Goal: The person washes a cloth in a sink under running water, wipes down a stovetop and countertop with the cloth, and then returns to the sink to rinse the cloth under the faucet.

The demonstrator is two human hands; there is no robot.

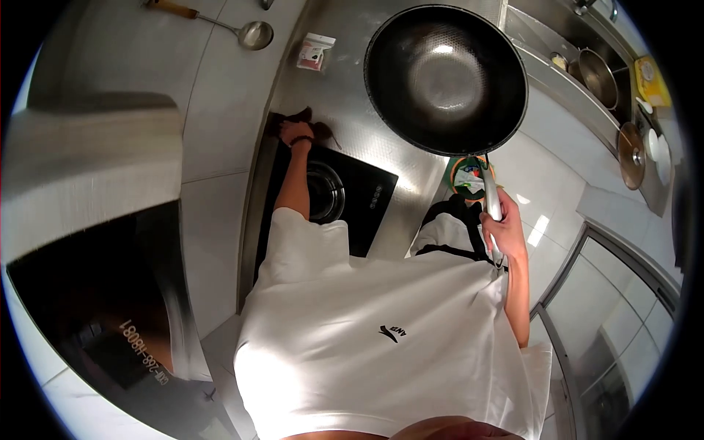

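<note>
My right hand (506,229) is wrapped round the long metal handle (490,192) of a black wok (447,81). The wok's inside faces up toward me, bare and shiny, and it hangs over the right part of the steel counter and its front edge. At the far-left corner of the black cooktop (367,192), my left hand (297,134) grips a dark brown cloth (321,130). The cloth lies bunched across the cooktop's back edge and the steel beside it. A round burner (325,192) shows partly behind my left forearm.
A small plastic packet (315,53) lies on the steel counter (348,95). On the wall hangs a ladle (255,34). The range hood (95,169) juts in at left. At right are a sink with a metal pot (598,77), a glass lid (631,155) and a bin (469,178) below.
</note>
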